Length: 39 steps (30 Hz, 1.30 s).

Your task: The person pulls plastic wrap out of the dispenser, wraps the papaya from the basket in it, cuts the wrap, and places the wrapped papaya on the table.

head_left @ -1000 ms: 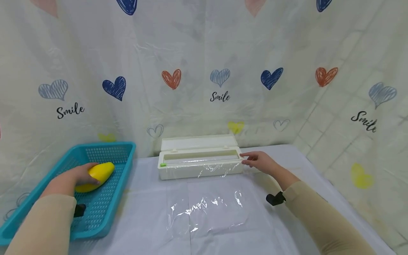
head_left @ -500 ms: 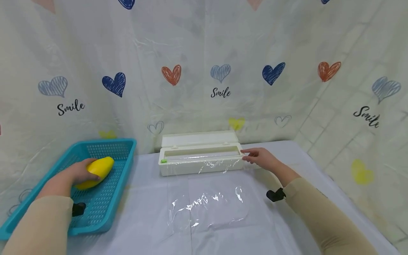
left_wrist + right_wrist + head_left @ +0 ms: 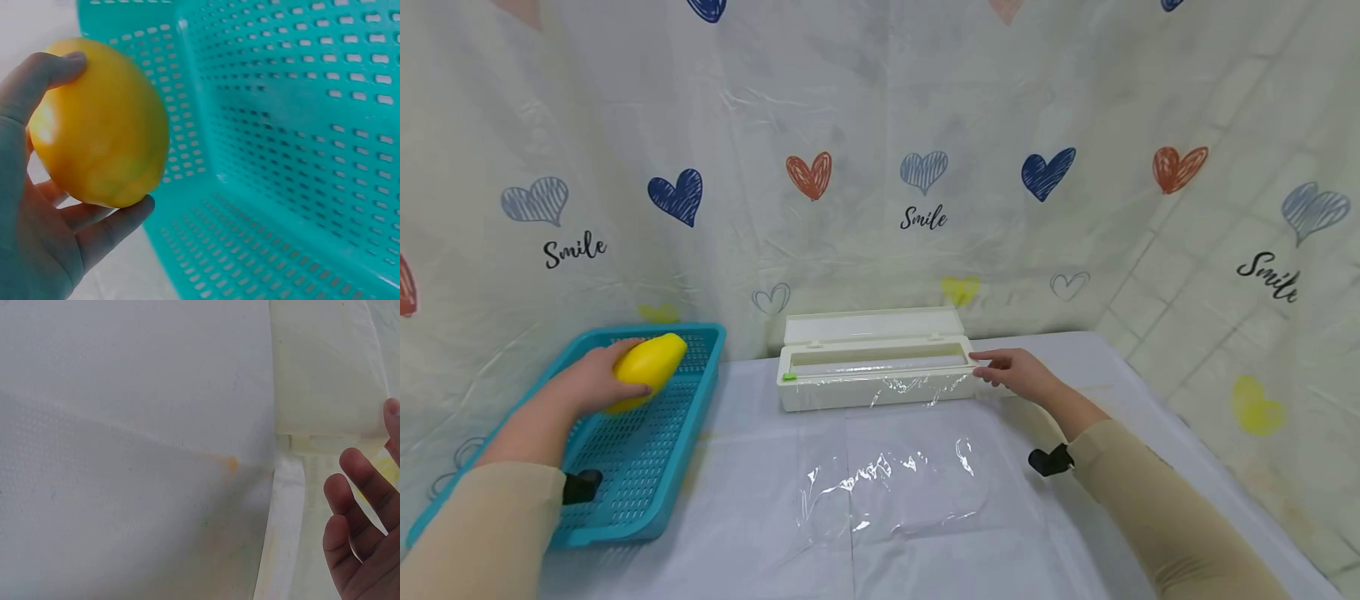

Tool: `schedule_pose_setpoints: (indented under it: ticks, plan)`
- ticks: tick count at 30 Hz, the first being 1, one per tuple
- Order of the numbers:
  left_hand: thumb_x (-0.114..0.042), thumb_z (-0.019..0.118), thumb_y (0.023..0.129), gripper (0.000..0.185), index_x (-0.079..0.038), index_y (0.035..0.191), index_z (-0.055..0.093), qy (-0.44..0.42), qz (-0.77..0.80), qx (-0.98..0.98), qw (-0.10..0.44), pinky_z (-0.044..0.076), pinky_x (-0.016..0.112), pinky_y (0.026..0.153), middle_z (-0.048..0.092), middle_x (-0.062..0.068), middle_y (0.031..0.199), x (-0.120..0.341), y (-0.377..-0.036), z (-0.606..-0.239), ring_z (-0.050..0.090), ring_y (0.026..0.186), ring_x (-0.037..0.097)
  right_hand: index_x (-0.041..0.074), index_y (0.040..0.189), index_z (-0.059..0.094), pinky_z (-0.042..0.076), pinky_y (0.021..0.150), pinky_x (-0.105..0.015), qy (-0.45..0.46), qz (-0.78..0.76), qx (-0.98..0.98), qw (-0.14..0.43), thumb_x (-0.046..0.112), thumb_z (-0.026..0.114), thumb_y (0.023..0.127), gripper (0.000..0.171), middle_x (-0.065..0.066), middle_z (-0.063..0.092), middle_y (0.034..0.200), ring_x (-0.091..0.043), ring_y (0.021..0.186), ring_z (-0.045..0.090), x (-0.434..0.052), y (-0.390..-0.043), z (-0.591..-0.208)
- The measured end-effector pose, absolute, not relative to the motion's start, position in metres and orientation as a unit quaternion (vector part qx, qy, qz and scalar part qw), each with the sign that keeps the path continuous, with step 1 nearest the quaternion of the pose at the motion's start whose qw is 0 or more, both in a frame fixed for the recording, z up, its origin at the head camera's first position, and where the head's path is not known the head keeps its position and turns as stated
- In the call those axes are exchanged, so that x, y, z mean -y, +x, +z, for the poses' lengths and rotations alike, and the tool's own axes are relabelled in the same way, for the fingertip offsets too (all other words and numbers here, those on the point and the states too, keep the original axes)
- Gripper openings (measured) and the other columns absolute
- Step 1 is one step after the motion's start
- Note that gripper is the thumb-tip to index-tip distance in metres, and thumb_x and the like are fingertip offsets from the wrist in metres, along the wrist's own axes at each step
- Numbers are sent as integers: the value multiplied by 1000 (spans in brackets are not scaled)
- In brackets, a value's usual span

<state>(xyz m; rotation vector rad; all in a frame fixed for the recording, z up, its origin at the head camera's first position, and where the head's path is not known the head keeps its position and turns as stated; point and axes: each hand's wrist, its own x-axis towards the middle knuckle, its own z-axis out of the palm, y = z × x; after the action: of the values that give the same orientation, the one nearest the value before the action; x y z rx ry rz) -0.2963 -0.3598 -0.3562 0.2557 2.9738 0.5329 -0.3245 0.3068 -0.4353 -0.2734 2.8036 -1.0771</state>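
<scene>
My left hand (image 3: 597, 377) grips a yellow mango (image 3: 653, 367) and holds it up over the teal perforated basket (image 3: 700, 417). In the left wrist view the thumb lies across the top of the mango (image 3: 103, 125), with the other fingers under it. My right hand (image 3: 1015, 372) is at the right end of a white cling film dispenser (image 3: 880, 392), fingertips right at its corner. Loosely spread fingers (image 3: 362, 487) show in the right wrist view. The dispenser's lid (image 3: 872, 325) stands raised, with a film roll (image 3: 880, 365) inside.
Clear cling film (image 3: 895, 483) spreads from the dispenser across the white table cover (image 3: 745, 533), wrinkled and shiny. A green slider (image 3: 789, 377) sits at the dispenser's left front edge. Behind hangs a curtain (image 3: 850, 100) printed with hearts.
My left hand has lifted the mango upward and slightly right from the basket floor. The right hand stays at the dispenser's end. The head view has tilted slightly.
</scene>
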Motion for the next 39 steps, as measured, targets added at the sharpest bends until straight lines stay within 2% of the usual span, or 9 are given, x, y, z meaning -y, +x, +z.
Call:
schedule_pose_setpoints:
  ticks: [6,12,16,22,30,36,39]
  plan:
    - [-46,73,87,94,-4,155,23,102,166,-981,21,45,61,78,38,34,136,345,-291,-338,47,104,46,15,138,60,51,71,-33,-97,-359,-927,56,40,70,92,53,-10,70,96,-21,86,62,-308,-324,-437]
    - [-51,72,86,94,-15,158,23,117,159,-980,11,45,56,77,38,28,141,314,-282,-318,49,105,40,16,139,59,51,73,-32,-94,-352,-930,56,40,70,92,54,-9,70,96,-20,86,62,-308,-324,-436]
    - [-52,73,85,92,-25,158,24,131,159,-979,9,45,56,80,36,23,146,284,-272,-307,50,106,38,18,140,59,52,73,-32,-88,-348,-932,56,41,69,92,53,-9,70,97,-20,87,62,-307,-325,-434]
    - [-44,76,84,85,-34,155,30,176,136,-975,0,50,54,80,42,14,144,235,-259,-301,55,102,33,16,140,58,51,71,-33,-83,-353,-930,66,40,69,93,54,-12,70,98,-21,87,62,-305,-323,-432]
    - [-37,81,81,81,-40,150,38,247,125,-961,17,52,41,77,48,6,140,169,-245,-310,58,97,23,15,140,59,49,67,-33,-90,-347,-931,68,38,69,93,53,-12,70,94,-22,84,61,-306,-321,-433]
    - [-35,83,79,81,-40,148,42,281,120,-952,22,52,39,80,50,3,139,128,-241,-330,58,99,21,14,140,58,50,69,-34,-94,-354,-928,69,36,68,94,52,-13,70,96,-22,85,62,-306,-321,-429]
    - [-37,82,78,80,-43,147,43,286,115,-951,22,51,36,78,51,-1,137,112,-242,-345,57,96,17,15,140,58,51,70,-34,-96,-353,-928,69,37,68,94,52,-11,70,96,-20,85,62,-304,-321,-428]
